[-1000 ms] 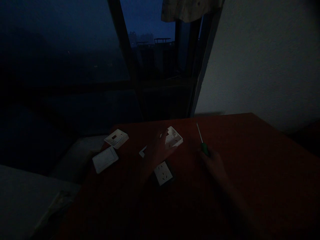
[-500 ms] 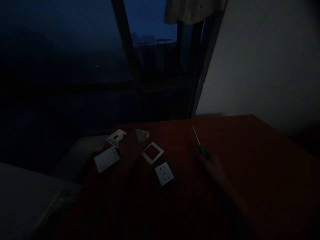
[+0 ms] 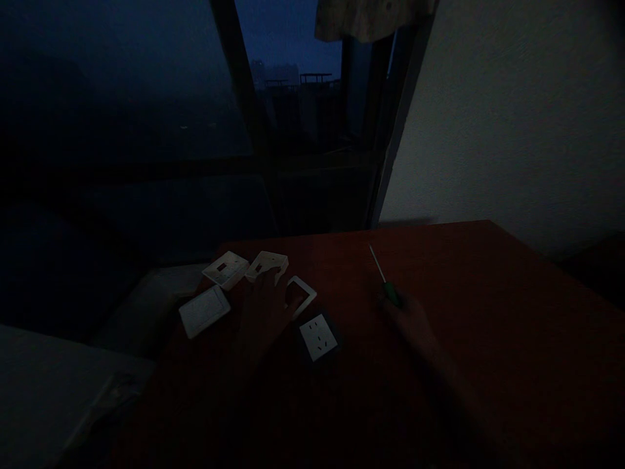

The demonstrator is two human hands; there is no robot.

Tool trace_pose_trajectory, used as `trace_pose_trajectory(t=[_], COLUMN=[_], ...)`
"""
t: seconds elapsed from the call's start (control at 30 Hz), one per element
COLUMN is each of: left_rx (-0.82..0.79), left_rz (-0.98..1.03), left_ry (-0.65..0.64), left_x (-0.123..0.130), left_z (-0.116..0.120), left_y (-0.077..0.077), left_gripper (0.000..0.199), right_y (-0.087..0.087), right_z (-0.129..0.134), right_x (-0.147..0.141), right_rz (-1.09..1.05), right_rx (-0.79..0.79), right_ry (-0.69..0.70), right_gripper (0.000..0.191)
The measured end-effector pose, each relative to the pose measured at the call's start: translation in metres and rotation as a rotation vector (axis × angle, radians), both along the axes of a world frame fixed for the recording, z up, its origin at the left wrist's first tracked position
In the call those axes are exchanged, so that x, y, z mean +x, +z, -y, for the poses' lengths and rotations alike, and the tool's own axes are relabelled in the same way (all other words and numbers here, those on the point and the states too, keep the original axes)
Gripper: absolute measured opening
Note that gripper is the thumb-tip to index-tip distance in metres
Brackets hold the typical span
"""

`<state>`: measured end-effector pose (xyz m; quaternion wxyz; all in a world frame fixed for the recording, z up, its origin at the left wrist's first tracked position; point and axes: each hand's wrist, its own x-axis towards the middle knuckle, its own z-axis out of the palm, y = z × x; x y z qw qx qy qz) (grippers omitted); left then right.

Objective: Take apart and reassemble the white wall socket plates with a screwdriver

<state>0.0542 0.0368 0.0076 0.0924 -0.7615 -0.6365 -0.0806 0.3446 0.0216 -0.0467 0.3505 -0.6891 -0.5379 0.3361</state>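
My right hand (image 3: 411, 322) is closed around the green handle of a screwdriver (image 3: 390, 293), whose metal shaft points away toward the window. Over on the left, my left hand (image 3: 266, 303) has its fingers spread, reaching over the near edge of a white wall box (image 3: 267, 262). Its thumb overlaps a white square frame (image 3: 308, 294); whether it touches is too dark to tell. A socket insert (image 3: 318, 337) with a white face and dark surround lies just right of that hand. Left of the hand are another white box (image 3: 226, 270) and a flat white plate (image 3: 204, 312).
The parts rest on a reddish-brown table (image 3: 469, 293). A dark-framed window (image 3: 244, 163) stands behind it, with a piece of cloth (image 3: 374, 19) hanging at the top. A pale wall (image 3: 508, 117) rises on the right. The room is very dim.
My left hand has moved right, from between the two boxes to over the square frame, and its fingers now show spread. My right hand still holds the screwdriver. The view has shifted slightly.
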Motion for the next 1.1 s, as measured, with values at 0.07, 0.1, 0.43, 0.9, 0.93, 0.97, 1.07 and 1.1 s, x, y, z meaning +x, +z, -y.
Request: trace_pose_trajectory(t=[0.07,0.1,0.43,0.9,0.93,0.97,1.07,1.1], left_rx=[-0.032,-0.064,-0.336,-0.289,-0.276,-0.264,-0.240,-0.228], left_rz=[0.034,0.058,0.212,0.204,0.209,0.214,0.229,0.231], left_ry=[-0.020,-0.035,-0.153,-0.163,-0.177,-0.185,-0.202,-0.214], left_x=[0.002,0.003,0.005,0.009,0.010,0.012,0.017,0.019], left_z=[0.002,0.002,0.000,0.018,0.024,0.031,0.057,0.066], left_y=[0.000,-0.001,-0.010,0.011,0.014,0.016,0.014,0.010], left_gripper=[0.041,0.038,0.015,0.012,0.013,0.014,0.017,0.017], right_y=[0.000,0.000,0.001,0.010,0.010,0.011,0.014,0.015], right_z=[0.000,0.000,0.000,0.004,0.005,0.006,0.011,0.013], right_x=[0.000,0.000,0.000,-0.007,-0.009,-0.011,-0.023,-0.027], right_rz=[-0.001,-0.001,0.000,-0.080,-0.096,-0.114,-0.172,-0.192], right_rx=[-0.003,-0.005,0.006,-0.035,-0.042,-0.052,-0.093,-0.101], right_ry=[0.010,0.014,0.015,0.098,0.115,0.133,0.186,0.211], right_gripper=[0.037,0.037,0.036,0.030,0.030,0.030,0.034,0.035])
